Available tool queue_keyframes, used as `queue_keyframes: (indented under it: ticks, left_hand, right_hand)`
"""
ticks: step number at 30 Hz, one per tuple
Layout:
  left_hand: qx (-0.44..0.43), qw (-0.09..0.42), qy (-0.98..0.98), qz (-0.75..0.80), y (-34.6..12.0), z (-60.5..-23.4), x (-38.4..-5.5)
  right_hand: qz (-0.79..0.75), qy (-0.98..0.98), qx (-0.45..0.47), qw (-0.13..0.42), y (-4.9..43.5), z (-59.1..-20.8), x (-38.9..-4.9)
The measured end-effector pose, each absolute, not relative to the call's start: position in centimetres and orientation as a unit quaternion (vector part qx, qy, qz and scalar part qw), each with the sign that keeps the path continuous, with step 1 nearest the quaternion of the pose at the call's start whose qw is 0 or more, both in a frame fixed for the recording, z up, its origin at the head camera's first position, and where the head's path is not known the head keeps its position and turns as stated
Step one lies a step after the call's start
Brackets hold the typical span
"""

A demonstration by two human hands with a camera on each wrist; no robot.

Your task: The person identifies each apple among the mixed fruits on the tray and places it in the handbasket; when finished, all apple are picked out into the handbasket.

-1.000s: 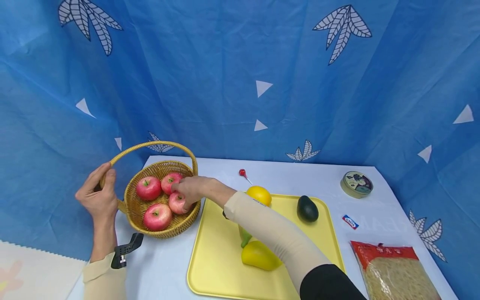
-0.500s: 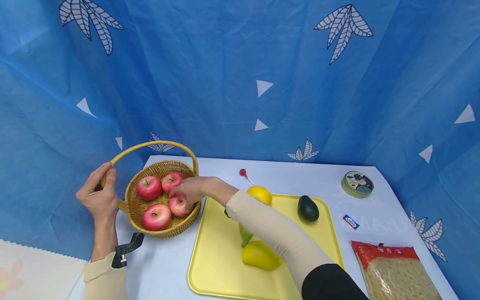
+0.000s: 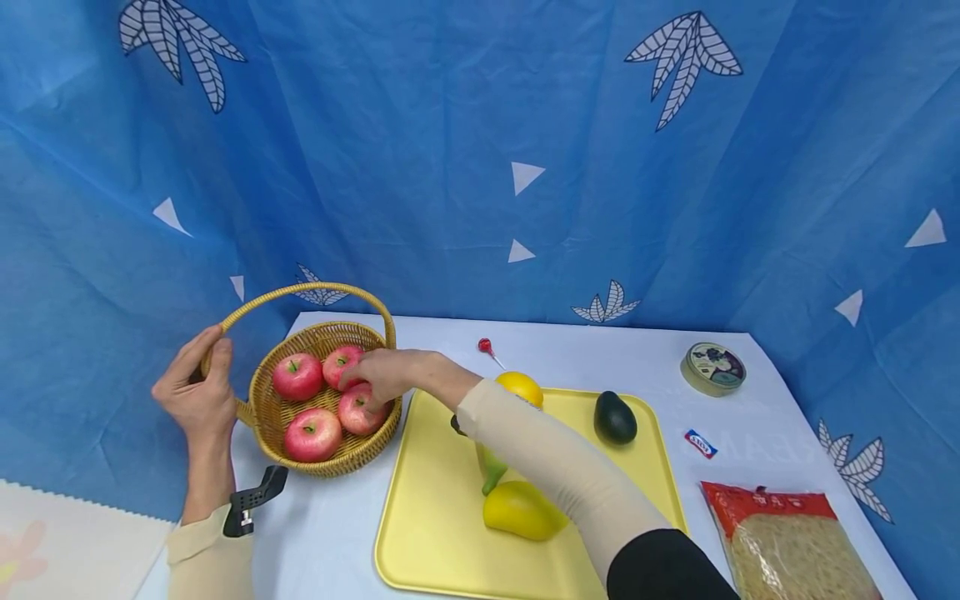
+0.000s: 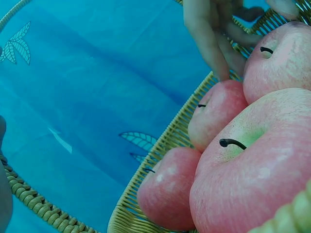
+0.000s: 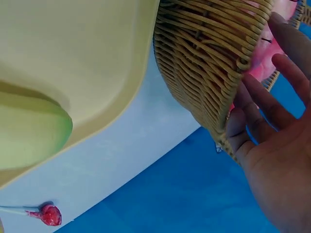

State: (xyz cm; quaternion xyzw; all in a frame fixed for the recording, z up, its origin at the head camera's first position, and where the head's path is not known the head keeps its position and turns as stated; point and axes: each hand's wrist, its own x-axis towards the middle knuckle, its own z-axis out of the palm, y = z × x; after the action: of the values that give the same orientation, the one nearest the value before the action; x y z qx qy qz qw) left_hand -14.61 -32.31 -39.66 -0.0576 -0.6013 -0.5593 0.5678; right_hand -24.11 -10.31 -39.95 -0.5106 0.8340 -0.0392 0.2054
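Note:
A round wicker basket (image 3: 352, 463) at the left of the table holds several red apples (image 3: 313, 434). My left hand (image 3: 198, 387) grips its arched handle (image 3: 322, 286) on the left side. My right hand (image 3: 390, 372) is over the basket's right rim, just above the right-hand apple (image 3: 360, 411). In the right wrist view, the fingers (image 5: 269, 104) are loosely bent and spread over the woven rim, with no apple enclosed. The left wrist view has the right hand (image 4: 214, 36) behind the apples, one fingertip at or close to the rear apple (image 4: 218, 111).
A yellow tray (image 3: 435, 550) bears a mango-like yellow fruit (image 3: 521, 511), a lemon (image 3: 519, 388), an avocado (image 3: 615, 418) and a green item (image 3: 492, 472) partly under the forearm. Around it are a lollipop (image 3: 486, 345), round tin (image 3: 713, 369), small wrapped candy (image 3: 701, 443) and red-topped bag (image 3: 795, 542).
My right hand has risen slightly off the right-hand apple, and its fingers have loosened, leaving more of that apple visible. The left hand and basket stay in place.

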Motion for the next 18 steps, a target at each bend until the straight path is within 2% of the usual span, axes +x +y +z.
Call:
queue_keyframes:
  ticks: [7,18]
  left_hand:
    - [-0.062,0.566,-0.599,-0.563,-32.4,-39.7,-14.7]
    - [-0.063,0.566,-0.604,-0.558,-32.3,-39.7,-14.6]
  right_hand:
    - [-0.078,0.816,-0.548,0.166,-8.4,-38.3,-23.5]
    - [-0.123,0.826,-0.533,0.133,-1.7,-36.5,-21.7]
